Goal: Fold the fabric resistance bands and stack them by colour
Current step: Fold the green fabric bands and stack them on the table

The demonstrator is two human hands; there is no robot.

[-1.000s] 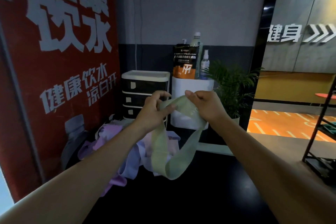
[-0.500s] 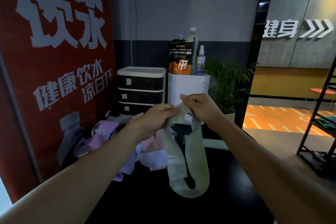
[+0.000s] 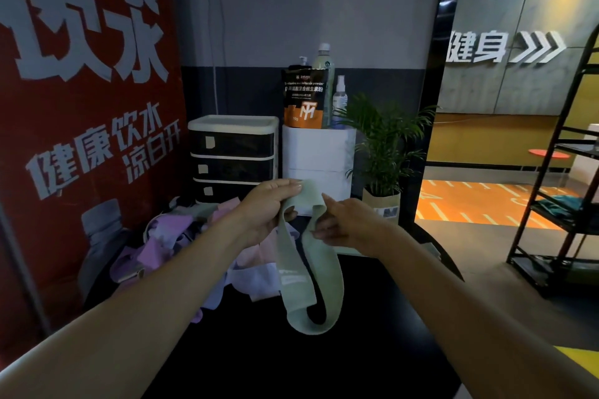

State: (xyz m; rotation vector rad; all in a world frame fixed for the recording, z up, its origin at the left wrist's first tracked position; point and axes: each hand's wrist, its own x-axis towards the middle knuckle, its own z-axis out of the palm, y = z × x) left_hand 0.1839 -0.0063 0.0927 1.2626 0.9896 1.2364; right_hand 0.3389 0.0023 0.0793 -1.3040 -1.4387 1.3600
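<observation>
A pale green fabric band (image 3: 325, 275) hangs as a long loop above the black table (image 3: 291, 359). My left hand (image 3: 265, 210) pinches its top left end between thumb and fingers. My right hand (image 3: 343, 225) grips the other top part, a little lower and to the right. The loop's bottom dangles just over the tabletop. Behind and to the left lies a loose heap of purple, pink and lilac bands (image 3: 181, 246), partly hidden by my left forearm.
A black and white drawer unit (image 3: 231, 155) and a white box (image 3: 319, 159) with a pouch and bottles stand at the back of the table. A potted plant (image 3: 382, 152) is to the right. A black metal rack (image 3: 560, 197) stands at the far right.
The green loop has dropped lower and now hangs straighter and longer. My two hands have moved slightly apart along its top, the right one sinking a little.
</observation>
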